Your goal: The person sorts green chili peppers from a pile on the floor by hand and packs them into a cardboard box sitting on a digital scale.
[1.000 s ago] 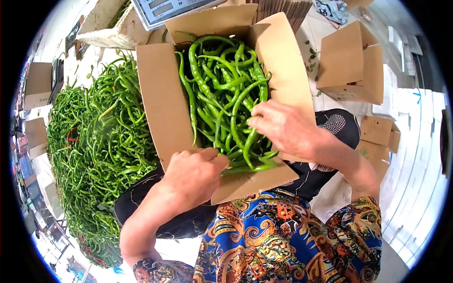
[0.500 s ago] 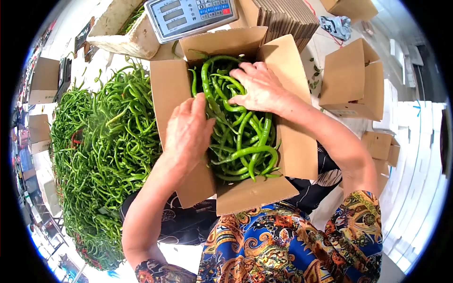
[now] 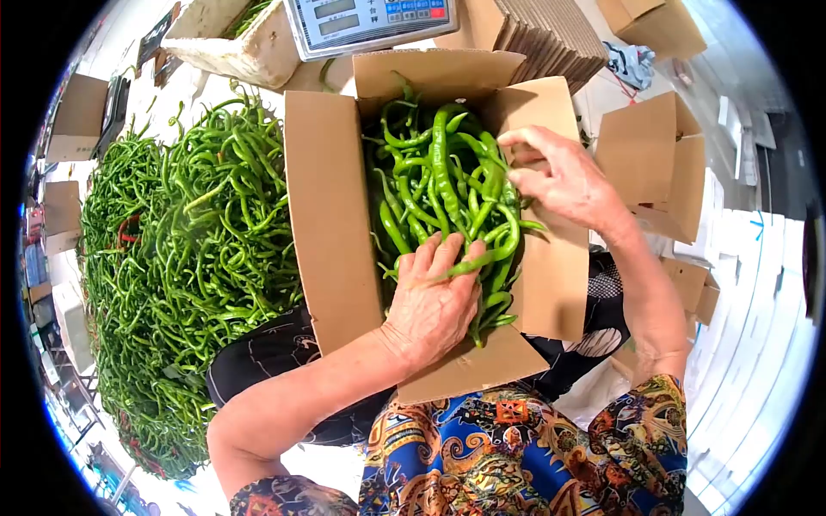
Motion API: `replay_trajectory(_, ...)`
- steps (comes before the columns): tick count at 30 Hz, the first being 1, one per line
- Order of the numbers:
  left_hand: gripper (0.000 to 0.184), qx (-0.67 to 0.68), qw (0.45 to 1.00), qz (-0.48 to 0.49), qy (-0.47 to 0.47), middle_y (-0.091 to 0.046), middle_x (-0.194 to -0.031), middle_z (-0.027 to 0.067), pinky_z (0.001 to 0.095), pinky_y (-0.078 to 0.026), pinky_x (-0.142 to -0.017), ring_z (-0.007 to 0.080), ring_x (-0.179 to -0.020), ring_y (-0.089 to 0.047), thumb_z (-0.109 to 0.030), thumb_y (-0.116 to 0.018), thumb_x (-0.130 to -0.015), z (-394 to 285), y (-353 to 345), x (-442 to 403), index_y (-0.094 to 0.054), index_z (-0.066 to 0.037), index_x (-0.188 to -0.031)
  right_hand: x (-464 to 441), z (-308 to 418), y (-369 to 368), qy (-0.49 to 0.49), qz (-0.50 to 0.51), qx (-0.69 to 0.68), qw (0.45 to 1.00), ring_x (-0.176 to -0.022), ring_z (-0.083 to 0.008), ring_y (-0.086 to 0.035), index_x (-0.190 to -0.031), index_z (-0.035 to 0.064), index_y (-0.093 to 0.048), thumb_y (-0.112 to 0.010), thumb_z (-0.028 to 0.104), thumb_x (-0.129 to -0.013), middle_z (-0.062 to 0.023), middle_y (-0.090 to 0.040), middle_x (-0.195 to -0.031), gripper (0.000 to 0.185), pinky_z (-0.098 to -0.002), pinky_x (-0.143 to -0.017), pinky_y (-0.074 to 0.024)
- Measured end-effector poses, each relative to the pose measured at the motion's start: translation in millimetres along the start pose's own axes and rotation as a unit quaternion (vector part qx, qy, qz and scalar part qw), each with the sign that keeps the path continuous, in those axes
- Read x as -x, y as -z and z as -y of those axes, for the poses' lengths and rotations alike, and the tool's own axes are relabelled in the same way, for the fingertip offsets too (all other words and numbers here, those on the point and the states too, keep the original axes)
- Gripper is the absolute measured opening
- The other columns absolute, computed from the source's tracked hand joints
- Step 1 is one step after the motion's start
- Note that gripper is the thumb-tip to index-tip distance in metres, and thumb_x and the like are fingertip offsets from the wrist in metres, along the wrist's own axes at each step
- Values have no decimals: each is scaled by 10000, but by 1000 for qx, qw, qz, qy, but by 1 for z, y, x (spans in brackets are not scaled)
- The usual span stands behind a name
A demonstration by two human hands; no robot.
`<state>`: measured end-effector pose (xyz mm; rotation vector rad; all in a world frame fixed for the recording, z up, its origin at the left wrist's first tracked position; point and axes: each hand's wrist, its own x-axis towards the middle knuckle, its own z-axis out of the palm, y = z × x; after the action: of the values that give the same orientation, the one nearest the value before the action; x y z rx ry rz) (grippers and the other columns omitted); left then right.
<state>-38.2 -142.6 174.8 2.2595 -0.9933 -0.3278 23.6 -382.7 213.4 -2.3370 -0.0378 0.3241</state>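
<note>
An open cardboard box (image 3: 331,215) with its flaps spread out stands in front of me, filled with long green peppers (image 3: 443,172). My left hand (image 3: 434,297) lies over the peppers in the lower part of the box, its fingers spread, with a curved pepper against the fingertips. At the box's right side, my right hand (image 3: 559,176) is raised by the flap, fingers bent and thumb apart, near the peppers' edge. Nothing can be seen held in it.
A large heap of green peppers (image 3: 189,275) spreads on the left. Behind the box are a scale (image 3: 370,21), a foam box (image 3: 249,56) and a stack of flattened cardboard (image 3: 551,39). Another open carton (image 3: 637,155) stands at right.
My left hand has moved from the box's left side down and right onto the peppers. My right hand has gone from the upper peppers to the right flap. The peppers lie differently.
</note>
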Motion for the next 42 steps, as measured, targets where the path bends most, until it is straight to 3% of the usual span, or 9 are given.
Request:
replay_trajectory(4, 581, 42, 998, 37, -7, -464, -1350, 237, 538, -367, -966, 467, -1219, -429, -166, -674, -820, -3, 4, 3, -481, -66, -1358, -15, 18, -5, 158, -120, 84, 976, -953, -322, -621, -1100, 43, -596, -610, 64, -819, -141, -640, -1035, 281, -409, -869, -498)
replay_trajectory(9, 590, 42, 998, 45, -31, -457, -1347, 239, 543, -368, -950, 464, -1215, -419, -182, -679, -819, -4, 4, 7, -476, -47, -1356, -59, 49, -38, 374, -35, 143, 916, -930, -290, -592, -890, 36, -685, -659, 84, -774, -95, -658, -929, 128, -388, -853, -471)
replay_trajectory(18, 527, 87, 989, 73, -94, -514, -1254, 245, 440, -425, -842, 332, -974, -568, -196, -655, -815, -32, 11, 23, -531, -14, -1294, -96, 57, -80, 202, 313, 307, 876, -1049, -308, -532, -1108, 94, -665, -630, 514, -831, -113, -612, -1073, 505, -443, -902, -389)
replay_trajectory(22, 538, 100, 987, 87, -87, -552, -1191, 270, 445, -467, -785, 348, -898, -605, -183, -644, -818, -33, 23, 34, -519, -13, -1313, -85, 65, -67, 147, 316, 327, 878, -1048, -328, -551, -1072, 83, -635, -584, 481, -893, -136, -623, -1058, 439, -449, -865, -441)
replay_trajectory(25, 539, 109, 988, 55, -97, -582, -1145, 277, 448, -497, -725, 357, -824, -623, -167, -656, -803, -33, 33, 38, -524, -11, -1301, -59, 58, -40, 280, 213, 293, 889, -898, -313, -597, -953, 71, -643, -662, 322, -827, -119, -648, -801, 282, -446, -794, -444)
replay_trajectory(30, 428, 89, 994, 42, -47, -579, -772, 119, 407, -505, -588, 285, -691, -628, -143, -678, -784, -19, 44, 33, -569, 8, -1169, -34, 51, -24, 331, 185, 259, 888, -904, -263, -542, -986, 95, -591, -721, 154, -748, -59, -588, -857, 278, -397, -816, -408)
replay_trajectory(34, 173, 120, 986, 110, -34, -577, -704, 134, 445, -512, -529, 320, -592, -619, -86, -627, -742, -16, 66, 27, -549, -24, -883, -22, 45, -27, 319, 141, 230, 909, -871, -260, -559, -912, 91, -625, -704, 83, -737, -58, -601, -841, 193, -389, -815, -413)
replay_trajectory(39, 114, 83, 996, -15, 2, -559, -675, 138, 448, -481, -522, 351, -591, -597, -100, -626, -820, 14, 100, 12, -536, -34, -793, -13, 38, -13, 295, 56, 201, 932, -916, -261, -597, -847, 74, -671, -683, 45, -754, -69, -635, -837, 97, -386, -812, -447)
replay_trajectory(42, 118, 85, 993, -38, 77, -623, -800, 191, 416, -499, -665, 366, -732, -627, 0, -609, -843, 40, 110, 0, -611, 26, -957, -4, 27, -14, 310, 71, 143, 937, -899, -275, -601, -864, 62, -667, -685, 49, -753, -76, -638, -868, 114, -393, -797, -471)
